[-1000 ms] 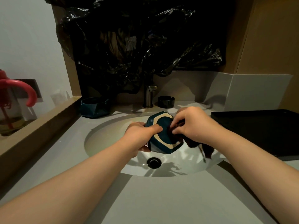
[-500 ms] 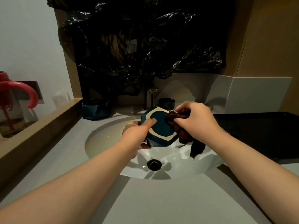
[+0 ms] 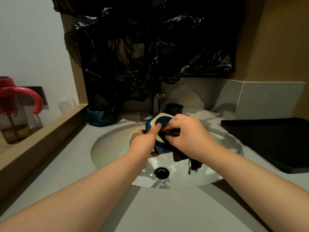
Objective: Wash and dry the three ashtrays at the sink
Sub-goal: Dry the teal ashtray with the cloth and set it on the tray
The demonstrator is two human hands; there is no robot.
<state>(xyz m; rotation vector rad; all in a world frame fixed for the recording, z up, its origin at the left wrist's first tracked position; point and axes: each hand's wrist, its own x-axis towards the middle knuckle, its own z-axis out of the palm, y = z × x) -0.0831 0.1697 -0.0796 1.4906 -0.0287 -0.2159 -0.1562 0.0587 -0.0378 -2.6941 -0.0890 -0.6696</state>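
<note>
Over the white sink basin [image 3: 117,148], my left hand [image 3: 143,141] grips a teal ashtray [image 3: 156,122] with a cream ring, its underside turned towards me and my thumb on that face. My right hand [image 3: 187,134] holds a dark brown cloth [image 3: 180,156] against the ashtray's right side; the cloth's end hangs down below my wrist. A second teal ashtray [image 3: 102,115] stands on the counter at the back left. A small black ashtray [image 3: 174,108] sits behind the basin, beside the tap [image 3: 157,102].
A black tray [image 3: 270,141] lies on the counter to the right. Black plastic sheeting [image 3: 142,47] covers the wall above the tap. On the wooden ledge to the left stands a clear bottle with a red handle [image 3: 15,111]. The drain [image 3: 161,172] lies below my hands.
Both hands and the ashtray have risen a little towards the tap. My right hand has moved the cloth back over the ashtray's face and lower right side.
</note>
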